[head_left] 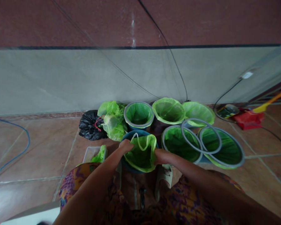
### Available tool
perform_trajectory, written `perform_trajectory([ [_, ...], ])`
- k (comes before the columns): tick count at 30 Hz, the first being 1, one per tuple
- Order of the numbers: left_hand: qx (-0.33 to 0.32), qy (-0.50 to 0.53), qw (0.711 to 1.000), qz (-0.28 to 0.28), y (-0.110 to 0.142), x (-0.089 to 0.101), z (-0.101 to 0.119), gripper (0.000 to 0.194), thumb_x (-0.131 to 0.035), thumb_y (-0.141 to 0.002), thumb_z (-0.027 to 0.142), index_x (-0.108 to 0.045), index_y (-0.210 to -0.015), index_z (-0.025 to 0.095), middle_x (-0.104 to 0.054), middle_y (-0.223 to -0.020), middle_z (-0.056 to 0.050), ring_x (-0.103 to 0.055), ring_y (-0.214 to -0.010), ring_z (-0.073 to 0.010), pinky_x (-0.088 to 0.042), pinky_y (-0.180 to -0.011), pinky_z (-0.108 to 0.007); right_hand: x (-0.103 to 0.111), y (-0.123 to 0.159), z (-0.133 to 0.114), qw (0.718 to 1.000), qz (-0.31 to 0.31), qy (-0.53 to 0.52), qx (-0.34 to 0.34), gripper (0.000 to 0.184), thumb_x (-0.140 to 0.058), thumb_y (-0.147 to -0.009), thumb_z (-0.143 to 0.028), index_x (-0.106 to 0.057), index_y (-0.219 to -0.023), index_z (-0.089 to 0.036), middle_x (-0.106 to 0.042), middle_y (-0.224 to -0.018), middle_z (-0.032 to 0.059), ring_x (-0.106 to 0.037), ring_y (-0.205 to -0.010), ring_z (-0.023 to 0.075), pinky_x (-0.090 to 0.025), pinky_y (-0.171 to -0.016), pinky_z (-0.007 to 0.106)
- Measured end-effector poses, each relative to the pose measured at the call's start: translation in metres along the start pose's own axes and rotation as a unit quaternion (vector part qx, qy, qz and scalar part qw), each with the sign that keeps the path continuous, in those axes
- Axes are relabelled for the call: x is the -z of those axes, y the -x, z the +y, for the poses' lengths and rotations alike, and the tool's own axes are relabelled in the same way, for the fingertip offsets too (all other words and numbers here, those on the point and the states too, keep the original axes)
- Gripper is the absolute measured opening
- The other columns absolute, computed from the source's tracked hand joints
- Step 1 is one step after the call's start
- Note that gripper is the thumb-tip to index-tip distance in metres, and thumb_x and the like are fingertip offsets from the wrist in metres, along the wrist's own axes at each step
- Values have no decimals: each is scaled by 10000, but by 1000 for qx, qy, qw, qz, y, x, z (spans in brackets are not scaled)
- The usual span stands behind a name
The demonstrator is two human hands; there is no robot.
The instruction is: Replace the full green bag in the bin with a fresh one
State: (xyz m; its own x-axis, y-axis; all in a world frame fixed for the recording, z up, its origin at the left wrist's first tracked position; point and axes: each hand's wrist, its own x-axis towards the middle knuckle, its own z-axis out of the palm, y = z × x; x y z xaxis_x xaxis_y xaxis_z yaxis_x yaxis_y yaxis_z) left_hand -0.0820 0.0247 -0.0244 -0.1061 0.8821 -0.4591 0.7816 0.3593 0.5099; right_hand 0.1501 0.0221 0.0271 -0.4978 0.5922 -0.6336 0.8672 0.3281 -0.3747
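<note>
A blue bin [140, 133] stands on the tiled floor just in front of me. A green plastic liner bag [141, 153] hangs in its mouth. My left hand [125, 145] grips the bag's left edge at the bin's rim. My right hand [160, 156] grips the bag's right edge. Both hands are closed on the thin plastic and hold it stretched apart. Around it stand several more bins with green liners, such as the grey-rimmed one [139, 114] behind. A loose grey ring [200, 135] lies across two bins on the right.
A tied black bag [91, 125] and a full green bag [112, 120] sit at the left by the wall. A clear box [90, 153] holds green bags. A red dustpan [248, 119] and cables lie at the right. A blue hose [18, 150] curves at the left.
</note>
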Motion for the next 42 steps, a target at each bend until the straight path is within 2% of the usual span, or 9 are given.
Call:
perform_trajectory([
  [4,46,-121,991,-18,-4,21,16,391,-496,-823,450,-709,-872,126,-715,-926,-158,-664,-923,-257,-494,-756,-305,9,0,-3,998,47,-20,25,125,-624,-704,-173,-671,-819,-159,-705,-891,100,-659,-834,227,-429,-629,243],
  [9,70,-143,987,19,2,38,27,460,-349,-902,401,-696,-1033,130,-675,-1115,-186,-635,-1034,-291,-487,-829,-358,29,-9,2,985,141,-94,-37,200,-547,-699,-110,-636,-871,-159,-693,-835,59,-623,-728,157,-392,-590,214],
  [14,93,-118,987,61,9,55,30,338,-445,-858,303,-706,-1038,188,-699,-1070,-128,-647,-998,-272,-496,-797,-337,40,-18,20,950,246,-171,-91,221,-511,-748,-141,-671,-897,-177,-690,-752,19,-627,-699,141,-418,-620,212],
  [23,46,-153,987,26,14,54,36,293,-483,-785,227,-699,-977,180,-702,-1032,-113,-649,-964,-257,-487,-746,-298,30,-17,23,908,188,-349,-133,249,-559,-810,-255,-610,-1045,-189,-688,-852,31,-629,-619,122,-464,-523,198],
  [30,-9,-141,990,5,13,50,32,324,-503,-802,409,-698,-929,183,-706,-952,-103,-648,-936,-255,-479,-763,-304,24,-17,17,943,127,-302,-64,241,-660,-686,-112,-591,-911,-159,-643,-758,-5,-590,-585,103,-462,-534,199],
  [34,-24,-164,986,4,12,48,34,371,-436,-847,390,-699,-976,162,-701,-999,-137,-644,-971,-260,-476,-809,-323,41,-6,9,973,86,-212,-26,389,-661,-659,-75,-618,-1037,-152,-631,-707,-16,-586,-575,115,-449,-568,223],
  [38,-36,-160,986,44,15,61,43,415,-348,-883,358,-704,-964,160,-700,-1002,-142,-646,-943,-253,-470,-800,-334,68,6,5,984,139,-104,40,406,-634,-668,-72,-654,-1068,-141,-670,-736,19,-616,-700,157,-439,-674,256],
  [40,-49,-141,986,68,19,74,49,378,-361,-864,312,-712,-897,174,-710,-914,-108,-646,-867,-223,-464,-753,-304,83,11,4,969,186,-148,73,348,-600,-716,-108,-661,-1057,-145,-673,-726,16,-609,-690,146,-437,-687,262],
  [42,-64,-95,990,86,23,89,52,347,-382,-838,288,-705,-789,172,-697,-772,-72,-627,-750,-184,-447,-679,-269,96,16,2,933,246,-242,105,297,-589,-747,-164,-665,-1034,-153,-667,-712,2,-591,-656,128,-441,-683,265],
])
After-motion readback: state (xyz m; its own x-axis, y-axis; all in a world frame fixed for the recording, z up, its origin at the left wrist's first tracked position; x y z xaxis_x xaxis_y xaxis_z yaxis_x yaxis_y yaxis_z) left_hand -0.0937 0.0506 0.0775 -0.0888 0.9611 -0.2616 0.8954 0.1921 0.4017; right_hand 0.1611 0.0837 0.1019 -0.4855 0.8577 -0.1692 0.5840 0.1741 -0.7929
